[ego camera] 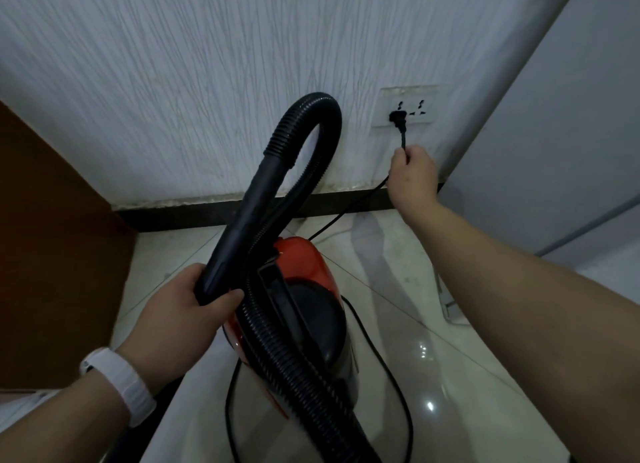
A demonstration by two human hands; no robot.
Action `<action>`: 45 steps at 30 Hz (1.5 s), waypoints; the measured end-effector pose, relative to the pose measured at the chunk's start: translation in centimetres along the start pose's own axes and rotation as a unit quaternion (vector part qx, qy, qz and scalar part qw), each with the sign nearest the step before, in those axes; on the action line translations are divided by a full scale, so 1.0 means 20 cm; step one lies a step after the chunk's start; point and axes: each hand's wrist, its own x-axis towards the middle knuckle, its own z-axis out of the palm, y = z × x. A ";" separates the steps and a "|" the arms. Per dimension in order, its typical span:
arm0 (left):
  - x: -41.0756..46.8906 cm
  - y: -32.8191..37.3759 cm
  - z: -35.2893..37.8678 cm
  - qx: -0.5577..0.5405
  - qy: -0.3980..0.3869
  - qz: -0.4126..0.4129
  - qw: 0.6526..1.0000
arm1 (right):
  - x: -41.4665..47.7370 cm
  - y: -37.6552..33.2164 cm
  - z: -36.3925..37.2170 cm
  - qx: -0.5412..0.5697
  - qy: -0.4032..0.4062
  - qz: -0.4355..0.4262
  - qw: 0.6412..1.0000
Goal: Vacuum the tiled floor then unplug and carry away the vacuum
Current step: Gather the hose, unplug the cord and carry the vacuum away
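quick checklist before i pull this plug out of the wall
1. Plug seated in the wall socket, ready to pull: ok.
2. Right hand grip: it pinches the cord just below the plug, not the plug body: not ok.
3. Left hand holds the hose tube firmly: ok.
4. Vacuum switched off: cannot tell, no switch visible.
5. Vacuum standing on the tiled floor: ok.
6. Slack cord loops on the floor around the vacuum, likely to snag when carried: not ok.

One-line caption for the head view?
Right hand pinches the cord just below the plug in the wall socket; left hand holds the hose tube.
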 end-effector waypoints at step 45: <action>0.09 -0.25 -0.31 -0.043 0.026 0.003 0.999 | -0.89 -0.49 0.07 -0.322 -0.542 -0.291 0.720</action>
